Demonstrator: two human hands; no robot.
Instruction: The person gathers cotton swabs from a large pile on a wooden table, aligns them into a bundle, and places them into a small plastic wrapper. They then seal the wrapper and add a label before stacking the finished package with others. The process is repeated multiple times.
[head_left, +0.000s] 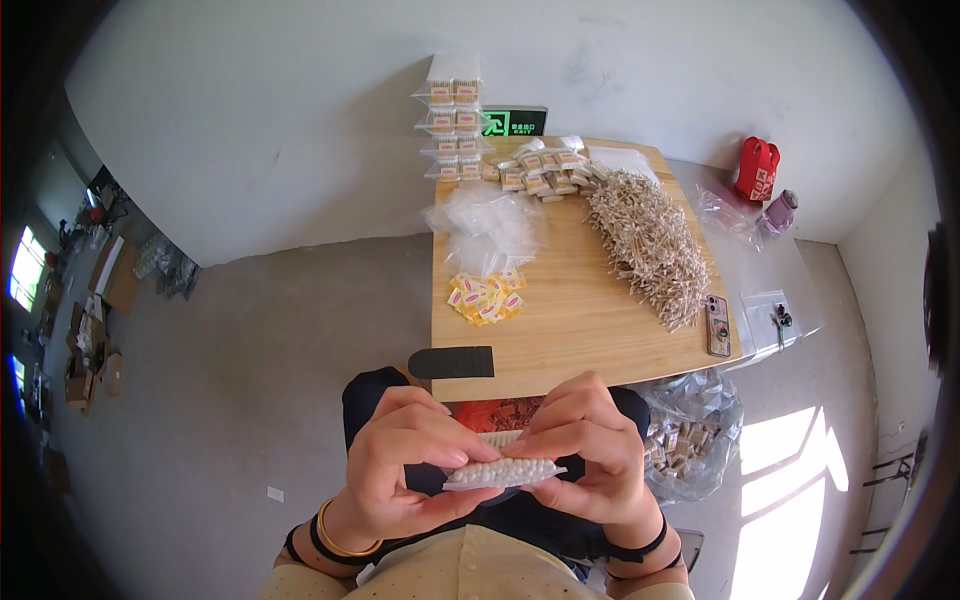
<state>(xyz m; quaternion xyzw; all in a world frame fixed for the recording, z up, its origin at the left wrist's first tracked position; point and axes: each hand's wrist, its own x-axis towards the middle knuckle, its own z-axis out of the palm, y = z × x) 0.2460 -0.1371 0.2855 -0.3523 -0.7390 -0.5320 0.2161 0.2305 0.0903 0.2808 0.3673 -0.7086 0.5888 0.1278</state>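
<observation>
Close in front of my body, both hands grip a small clear-wrapped pack of cotton swabs (503,473), its round white tips facing me. My left hand (405,455) pinches one end, with the thumb below and fingers on top. At the other end my right hand (590,450) closes on the pack in the same way. Beyond the hands is a wooden table (570,310). It carries a heap of loose cotton swabs (650,245), yellow paper labels (487,297), a pile of clear plastic bags (485,225) and several filled swab packs (545,170).
Wrapped packs stand in a tall stack (455,120) at the far left corner, beside a green exit sign (515,122). A phone (718,325) lies at the right edge, a flat black piece (465,362) at the front left. A plastic sack of packs (690,440) sits below.
</observation>
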